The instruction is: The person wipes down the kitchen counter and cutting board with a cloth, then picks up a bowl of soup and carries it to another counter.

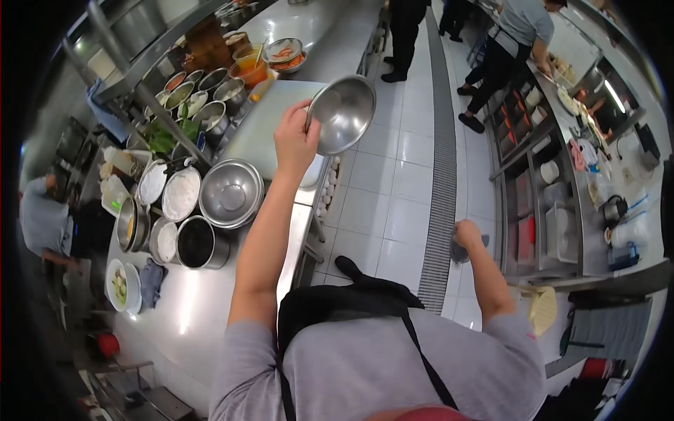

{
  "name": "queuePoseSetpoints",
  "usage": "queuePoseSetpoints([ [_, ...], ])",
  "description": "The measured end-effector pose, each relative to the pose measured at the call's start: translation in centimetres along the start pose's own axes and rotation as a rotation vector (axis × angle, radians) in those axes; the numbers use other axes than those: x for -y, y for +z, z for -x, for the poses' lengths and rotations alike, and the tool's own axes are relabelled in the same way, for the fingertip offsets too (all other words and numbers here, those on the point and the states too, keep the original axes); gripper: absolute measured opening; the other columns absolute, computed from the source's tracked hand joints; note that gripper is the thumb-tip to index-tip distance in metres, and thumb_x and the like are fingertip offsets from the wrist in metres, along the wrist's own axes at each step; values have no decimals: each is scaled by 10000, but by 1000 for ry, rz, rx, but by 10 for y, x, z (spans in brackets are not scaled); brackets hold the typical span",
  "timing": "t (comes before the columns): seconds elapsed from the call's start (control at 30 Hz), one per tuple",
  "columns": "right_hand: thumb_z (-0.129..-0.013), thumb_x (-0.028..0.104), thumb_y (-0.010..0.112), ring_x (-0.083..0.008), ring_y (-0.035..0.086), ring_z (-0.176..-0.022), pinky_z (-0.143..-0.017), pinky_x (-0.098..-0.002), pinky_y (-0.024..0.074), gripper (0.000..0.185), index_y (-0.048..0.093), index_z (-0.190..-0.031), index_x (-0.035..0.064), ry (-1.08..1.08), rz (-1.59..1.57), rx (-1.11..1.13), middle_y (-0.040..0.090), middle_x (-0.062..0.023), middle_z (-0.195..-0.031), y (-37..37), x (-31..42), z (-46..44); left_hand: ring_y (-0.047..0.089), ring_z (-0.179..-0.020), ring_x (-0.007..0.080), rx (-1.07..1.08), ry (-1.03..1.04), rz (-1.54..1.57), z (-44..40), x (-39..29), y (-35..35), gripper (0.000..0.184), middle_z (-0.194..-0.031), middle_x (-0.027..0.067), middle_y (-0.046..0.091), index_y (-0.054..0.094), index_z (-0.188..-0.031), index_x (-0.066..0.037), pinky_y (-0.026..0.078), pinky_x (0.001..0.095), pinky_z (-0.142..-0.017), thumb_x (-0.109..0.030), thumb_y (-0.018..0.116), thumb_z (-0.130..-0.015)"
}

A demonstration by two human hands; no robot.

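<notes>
My left hand (296,140) grips the rim of a stainless steel mixing bowl (344,116). The bowl is tilted, its inside facing me, and it is held up near the edge of the white cutting board (263,130). Out to the right, over the floor, my right hand (469,233) is closed around a grey cloth (460,250). More steel bowls (232,193) stand stacked on the counter left of my left forearm.
On the steel counter (189,302) stand a deep dark pot (200,242), tubs of white powder (181,193) and several ingredient containers. Eggs (327,188) sit below its edge. A drain grate (439,175) runs along the floor. A co-worker (519,42) stands at the right-hand shelving (526,151).
</notes>
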State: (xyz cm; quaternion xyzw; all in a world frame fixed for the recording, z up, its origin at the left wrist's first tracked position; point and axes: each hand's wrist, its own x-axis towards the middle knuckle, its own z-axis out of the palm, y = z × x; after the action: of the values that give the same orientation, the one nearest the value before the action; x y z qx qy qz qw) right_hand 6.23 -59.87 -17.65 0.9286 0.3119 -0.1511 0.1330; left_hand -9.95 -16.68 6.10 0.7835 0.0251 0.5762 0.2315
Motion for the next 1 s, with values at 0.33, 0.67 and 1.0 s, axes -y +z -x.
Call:
queuePoseSetpoints([
  [0.33, -616, 172, 625, -330, 579, -876, -775, -369, 463, 387, 606, -973, 22, -93, -638, -367, 592, -200, -953, -87, 73, -3, 578, -520, 212, -234, -859, -321, 42, 92, -224, 188, -670, 127, 596, 531, -821, 2, 469, 328, -450, -111, 591, -683],
  [0.67, -622, 156, 607, -297, 593, -826, -740, -335, 467, 339, 616, -944, 50, -605, -807, -562, 608, -171, -904, -212, 198, -100, 572, -815, 325, 140, -740, -956, 103, 86, -208, 280, -868, 177, 574, 553, -957, -40, 466, 398, -693, -179, 617, -722],
  [1.0, -662, 211, 611, -341, 540, -892, -770, -405, 447, 330, 612, -976, 108, -486, -437, -998, 559, -160, -1002, -380, 241, -309, 544, -828, 286, -149, -753, -1155, 101, 41, -221, 260, -935, 125, 529, 569, -989, -63, 455, 356, -689, -186, 605, -763],
])
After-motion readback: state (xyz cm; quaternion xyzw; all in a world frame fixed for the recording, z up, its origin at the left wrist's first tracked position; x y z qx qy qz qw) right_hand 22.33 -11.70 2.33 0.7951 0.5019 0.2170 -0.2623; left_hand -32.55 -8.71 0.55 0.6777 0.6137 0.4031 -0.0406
